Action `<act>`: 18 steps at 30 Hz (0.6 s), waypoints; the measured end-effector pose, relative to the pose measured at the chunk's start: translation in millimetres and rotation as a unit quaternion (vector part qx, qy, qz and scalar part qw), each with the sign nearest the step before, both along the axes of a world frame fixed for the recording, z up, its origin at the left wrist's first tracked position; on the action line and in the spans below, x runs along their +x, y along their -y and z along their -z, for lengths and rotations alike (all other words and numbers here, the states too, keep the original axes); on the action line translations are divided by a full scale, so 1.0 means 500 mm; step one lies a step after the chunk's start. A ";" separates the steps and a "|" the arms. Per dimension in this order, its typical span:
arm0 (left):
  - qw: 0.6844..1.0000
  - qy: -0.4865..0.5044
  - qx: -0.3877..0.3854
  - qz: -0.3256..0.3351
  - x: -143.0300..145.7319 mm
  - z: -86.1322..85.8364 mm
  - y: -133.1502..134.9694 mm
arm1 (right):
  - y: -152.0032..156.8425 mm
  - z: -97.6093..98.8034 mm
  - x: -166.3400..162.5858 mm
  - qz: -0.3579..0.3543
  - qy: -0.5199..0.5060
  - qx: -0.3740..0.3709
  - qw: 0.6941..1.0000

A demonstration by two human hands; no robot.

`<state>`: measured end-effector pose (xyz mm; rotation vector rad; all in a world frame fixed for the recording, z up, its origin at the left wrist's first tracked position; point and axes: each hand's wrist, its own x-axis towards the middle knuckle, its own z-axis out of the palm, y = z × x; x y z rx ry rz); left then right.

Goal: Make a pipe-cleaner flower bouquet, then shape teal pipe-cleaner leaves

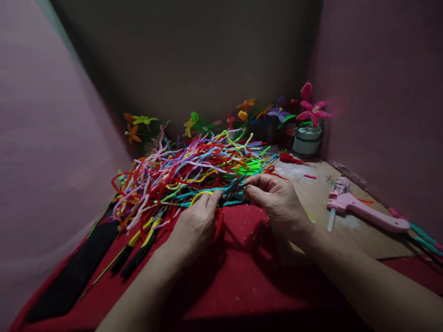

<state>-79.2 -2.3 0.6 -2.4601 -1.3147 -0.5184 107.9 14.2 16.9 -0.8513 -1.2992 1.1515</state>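
Observation:
My left hand (199, 219) is closed around a pair of scissors (231, 190) with a yellow handle loop and dark blades that point up and right. Close to the blade tips, the thumb and fingers of my right hand (278, 198) are pinched together. Whatever they hold is too small to make out. Behind both hands lies a large heap of fuzzy pipe cleaners (194, 161) in many colours, with teal ones (183, 198) nearest the scissors. Something red (218, 226) hangs below my left hand, partly hidden by it.
Yellow-and-black pliers (148, 237) and a black pouch-like item (74, 272) lie left on the red cloth (238, 286). To the right, a pink glue gun (367, 210) rests on a board (311, 184). Pipe-cleaner flowers (313, 113) stand behind, one in a jar (307, 142).

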 end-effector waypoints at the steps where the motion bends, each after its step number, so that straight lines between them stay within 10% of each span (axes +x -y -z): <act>1: 1.000 -0.007 0.004 -0.004 0.000 0.000 0.000 | -0.001 -0.002 0.001 -0.011 -0.013 -0.013 1.000; 18: 0.999 -0.044 0.018 -0.020 -0.006 -0.005 0.002 | -0.016 -0.004 0.010 -0.073 -0.097 -0.090 0.989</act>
